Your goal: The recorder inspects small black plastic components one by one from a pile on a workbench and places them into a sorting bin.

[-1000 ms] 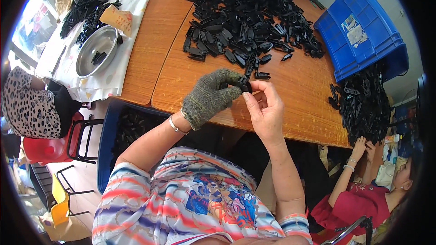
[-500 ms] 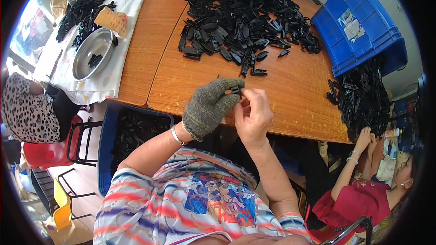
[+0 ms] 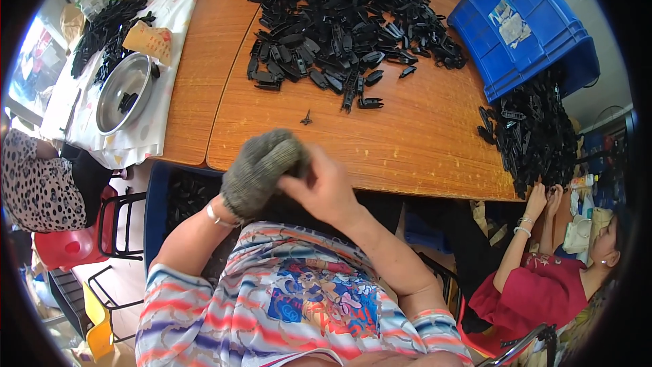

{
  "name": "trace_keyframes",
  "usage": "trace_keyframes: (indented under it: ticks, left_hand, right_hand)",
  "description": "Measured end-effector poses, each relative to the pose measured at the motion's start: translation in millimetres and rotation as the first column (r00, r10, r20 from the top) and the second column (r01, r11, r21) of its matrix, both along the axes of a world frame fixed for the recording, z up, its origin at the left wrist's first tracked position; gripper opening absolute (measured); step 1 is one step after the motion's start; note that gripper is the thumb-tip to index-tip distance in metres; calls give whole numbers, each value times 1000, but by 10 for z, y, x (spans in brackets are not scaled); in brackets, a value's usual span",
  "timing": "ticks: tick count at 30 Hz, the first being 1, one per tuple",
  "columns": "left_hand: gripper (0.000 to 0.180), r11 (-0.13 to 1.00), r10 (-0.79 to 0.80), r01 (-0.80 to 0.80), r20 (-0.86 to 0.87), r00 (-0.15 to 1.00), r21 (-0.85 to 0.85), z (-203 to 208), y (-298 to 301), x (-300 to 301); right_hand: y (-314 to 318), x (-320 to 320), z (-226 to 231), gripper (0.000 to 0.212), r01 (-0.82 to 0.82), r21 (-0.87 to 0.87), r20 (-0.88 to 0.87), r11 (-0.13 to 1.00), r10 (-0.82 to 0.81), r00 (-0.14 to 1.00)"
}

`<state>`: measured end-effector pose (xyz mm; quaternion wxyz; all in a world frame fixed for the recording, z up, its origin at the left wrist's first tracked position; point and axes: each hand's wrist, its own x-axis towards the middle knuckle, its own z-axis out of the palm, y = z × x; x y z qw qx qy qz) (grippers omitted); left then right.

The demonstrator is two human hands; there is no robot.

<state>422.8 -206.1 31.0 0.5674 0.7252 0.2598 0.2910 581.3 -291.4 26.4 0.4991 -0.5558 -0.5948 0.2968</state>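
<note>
My left hand [image 3: 263, 171], in a grey-green knitted glove, is curled closed above the table's near edge. Against its fingertips my bare right hand [image 3: 324, 183] presses with bent fingers. Whatever lies between the two hands is hidden by the glove and fingers. Just beyond them, a small dark pronged piece [image 3: 306, 117] lies alone on the wooden table [image 3: 407, 143]. Farther back spreads a big heap of black plastic clip-like parts [image 3: 339, 34], with a few loose ones at its near side.
A blue crate [image 3: 519, 34] is tipped at the right, black parts [image 3: 536, 136] spilling from it; a co-worker's hands [image 3: 540, 197] are at that pile. Left are a steel bowl [image 3: 125, 92] on a white cloth and a blue bin [image 3: 157, 197] below the table edge.
Both hands have come left and nearer to my body. The black part seen between my fingers before is now out of sight. The small pronged piece on the table has come into view.
</note>
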Motion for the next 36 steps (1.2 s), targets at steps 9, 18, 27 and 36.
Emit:
trace_keyframes:
  ticks: [9,18,27,36]
  left_hand:
    - [20,774,375,191,-680,630,604,686,-12,-1389]
    - [20,658,129,113,-260,957,744,520,419,69]
    - [22,241,142,518,-557,818,821,315,825,1220]
    - [23,217,137,295,-328,934,931,313,600,991]
  right_hand:
    - [378,1315,140,17,204,172,366,964,-255,895]
    - [884,2394,15,18,417,193,840,888,-369,398]
    - [583,2185,224,23,458,26,811,889,-287,510]
    - [172,1466,241,10,266,-101,118,959,-254,960]
